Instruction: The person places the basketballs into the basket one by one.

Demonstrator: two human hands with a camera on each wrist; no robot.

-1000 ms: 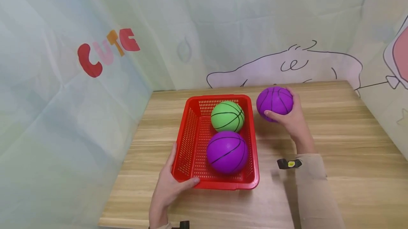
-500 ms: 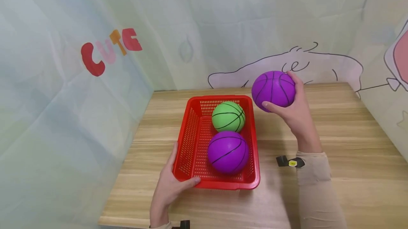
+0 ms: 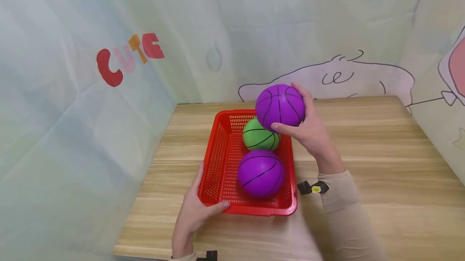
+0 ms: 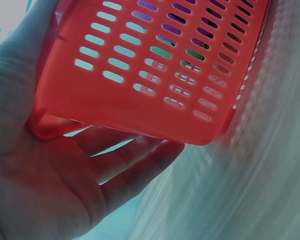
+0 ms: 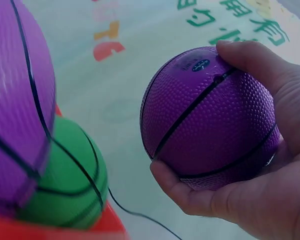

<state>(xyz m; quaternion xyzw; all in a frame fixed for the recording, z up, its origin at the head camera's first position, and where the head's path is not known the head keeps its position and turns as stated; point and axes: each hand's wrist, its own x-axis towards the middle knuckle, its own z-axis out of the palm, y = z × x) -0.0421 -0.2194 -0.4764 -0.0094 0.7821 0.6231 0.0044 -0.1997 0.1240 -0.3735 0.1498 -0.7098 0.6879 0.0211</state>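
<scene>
My right hand (image 3: 308,132) grips a small purple basketball (image 3: 279,107), thumb on the near side and fingers round the far side. The ball is raised over the back right of a red plastic basket (image 3: 254,211) and hides part of a green ball (image 3: 259,138) inside. In front of the green one, a second purple ball (image 3: 260,174) sits in the basket. At the basket's near left corner my left hand (image 3: 192,208) holds on, thumb over the front rim. In the left wrist view its fingers (image 4: 140,165) reach along the basket's edge, beside the slotted wall.
The basket stands on a wood-grain table (image 3: 381,164). A printed cloth backdrop (image 3: 203,31) hangs along the back and sides, right behind the table edge, with coloured letters (image 3: 130,57) on the left.
My right hand has lifted the purple basketball off the table on the right and carried it left, over the basket. My left hand has stayed on the basket's corner.
</scene>
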